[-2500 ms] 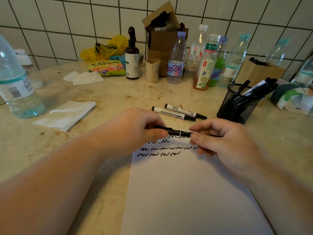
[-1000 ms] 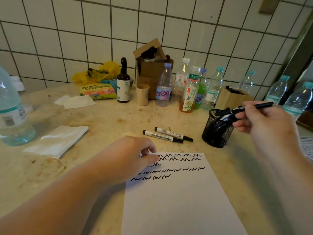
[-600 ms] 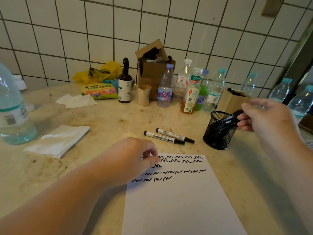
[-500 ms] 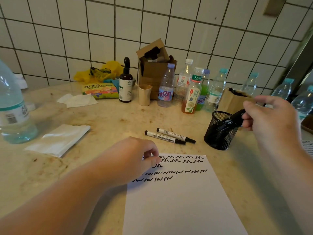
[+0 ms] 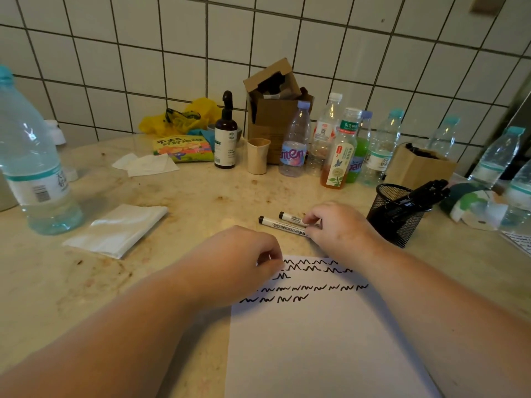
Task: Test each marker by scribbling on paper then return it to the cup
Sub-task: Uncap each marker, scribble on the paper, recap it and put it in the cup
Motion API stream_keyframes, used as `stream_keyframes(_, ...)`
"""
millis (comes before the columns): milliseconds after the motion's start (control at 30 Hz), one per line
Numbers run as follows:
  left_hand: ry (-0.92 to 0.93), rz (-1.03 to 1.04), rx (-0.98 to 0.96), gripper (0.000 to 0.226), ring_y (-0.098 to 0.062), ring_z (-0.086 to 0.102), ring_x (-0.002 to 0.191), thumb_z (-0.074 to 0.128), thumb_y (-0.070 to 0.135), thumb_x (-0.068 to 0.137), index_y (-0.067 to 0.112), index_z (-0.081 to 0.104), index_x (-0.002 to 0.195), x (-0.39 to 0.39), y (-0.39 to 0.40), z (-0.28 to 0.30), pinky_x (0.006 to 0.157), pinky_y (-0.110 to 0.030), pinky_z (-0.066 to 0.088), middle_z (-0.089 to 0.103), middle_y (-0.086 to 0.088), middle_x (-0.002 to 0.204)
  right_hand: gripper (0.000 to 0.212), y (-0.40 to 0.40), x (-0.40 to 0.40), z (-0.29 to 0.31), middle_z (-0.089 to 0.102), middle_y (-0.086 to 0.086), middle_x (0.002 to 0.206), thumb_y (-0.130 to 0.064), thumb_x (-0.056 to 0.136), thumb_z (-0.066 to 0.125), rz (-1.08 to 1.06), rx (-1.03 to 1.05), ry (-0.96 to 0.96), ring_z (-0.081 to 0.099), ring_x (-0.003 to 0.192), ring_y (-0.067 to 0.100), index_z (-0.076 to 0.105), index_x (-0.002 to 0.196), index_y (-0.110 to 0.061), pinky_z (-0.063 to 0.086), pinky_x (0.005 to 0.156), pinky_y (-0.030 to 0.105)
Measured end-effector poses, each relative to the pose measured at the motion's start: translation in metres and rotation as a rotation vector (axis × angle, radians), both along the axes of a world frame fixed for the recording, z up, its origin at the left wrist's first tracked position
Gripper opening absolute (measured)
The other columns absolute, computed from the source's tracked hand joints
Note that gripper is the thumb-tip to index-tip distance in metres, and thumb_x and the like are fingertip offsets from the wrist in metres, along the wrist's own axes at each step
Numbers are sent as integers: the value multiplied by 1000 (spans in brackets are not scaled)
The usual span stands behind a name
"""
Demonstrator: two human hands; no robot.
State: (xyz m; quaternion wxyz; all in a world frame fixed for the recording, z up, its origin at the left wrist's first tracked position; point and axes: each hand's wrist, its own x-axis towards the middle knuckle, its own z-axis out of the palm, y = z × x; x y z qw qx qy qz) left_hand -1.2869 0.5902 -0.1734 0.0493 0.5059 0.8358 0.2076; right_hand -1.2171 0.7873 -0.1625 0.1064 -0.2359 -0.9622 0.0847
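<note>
The tabletop [image 5: 201, 196] is a beige, mottled stone-like slab with brown stains, set against a wall of square white tiles with dark grout lines. A white sheet of paper [image 5: 316, 346] lies flat at the near edge, its upper part covered in rows of black wavy scribbles.

The left hand [image 5: 238, 265] rests on the upper-left corner of the paper, fingers curled loosely with the tips touching the sheet; it holds nothing.

Two markers lie side by side on the tabletop just beyond the paper, white barrels with black end caps, long axes running left to right and tilted slightly toward the viewer on the right. The right hand [image 5: 336, 225] covers their right ends. Its fingers are curled down onto the near marker [image 5: 283, 225], and thumb and forefinger pinch the barrel. The far marker [image 5: 290, 217] lies just behind it, touching or nearly touching; contact with the hand cannot be determined.

The cup [image 5: 395, 214] is a black wire-mesh cylinder standing upright just right of the right hand. Several black markers [image 5: 425, 192] lean out of it toward the right.

Along the wall stand clear plastic bottles [image 5: 296, 142], a dark pump bottle [image 5: 225, 133], a tan tumbler [image 5: 257, 156] and an open cardboard box [image 5: 273, 110]. A folded white tissue [image 5: 117, 229] lies at left
</note>
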Motion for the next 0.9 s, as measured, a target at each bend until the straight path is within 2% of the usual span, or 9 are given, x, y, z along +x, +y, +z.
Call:
stream_keyframes(200,17,-14,-1,22,-1,59,85,50,44,95,35,67,105,0,1,0,79,-27,54,68,15,96,26,-11,-11,2,66,-4,114,-28,93,65,-49,9,-126,60,102,17,67,119,-30,53,91,33)
stream_keyframes(333,12,-12,-2,21,-2,60,84,51,43,95,34,67,105,0,0,0,79,-28,55,68,15,95,34,-14,1,8,68,-6,102,-26,88,64,-84,-21,-114,62,90,14,69,122,-31,52,75,28)
stream_keyframes(400,-8,-8,6,20,-3,61,83,52,43,95,35,68,103,0,0,0,78,-29,56,68,15,93,25,-16,18,12,70,-10,90,-28,85,69,-87,-183,28,64,75,9,72,109,-34,47,61,23)
stream_keyframes(467,-37,-10,31,19,-3,62,80,53,45,94,35,68,102,0,-1,-1,75,-28,56,69,15,90,9,-21,39,17,73,-4,79,-21,86,71,-65,-494,208,67,64,10,73,90,-28,55,61,26)
stream_keyframes(533,-64,-18,45,21,-3,62,78,53,49,93,35,68,100,1,-1,-1,71,-25,55,68,16,87,8,-27,59,18,71,6,74,-6,89,66,-54,-878,370,67,59,16,72,89,-11,60,62,35)
stream_keyframes(600,-83,-31,52,27,-1,61,77,52,56,91,36,67,101,3,0,0,71,-24,54,67,17,86,8,-31,75,14,67,13,73,4,90,62,-41,-1140,463,65,58,19,68,93,0,56,55,32)
stream_keyframes(700,-115,-46,60,35,0,61,79,52,64,84,40,66,106,8,1,4,71,-23,53,66,19,88,10,-34,87,1,64,13,68,6,84,65,18,-1287,550,65,58,22,67,90,-1,56,52,29)
stream_keyframes(767,-103,-68,57,38,3,59,81,53,66,82,43,64,110,13,3,6,69,-16,49,64,21,88,13,-35,89,-5,65,14,66,-3,72,71,52,-1310,596,67,58,23,70,85,-6,58,53,30)
stream_keyframes(900,-35,-99,97,26,2,58,80,60,51,88,40,65,111,20,9,4,65,-12,44,62,22,82,16,-38,88,-10,70,22,71,-1,72,72,134,-1266,602,71,64,29,72,88,-4,60,58,30)
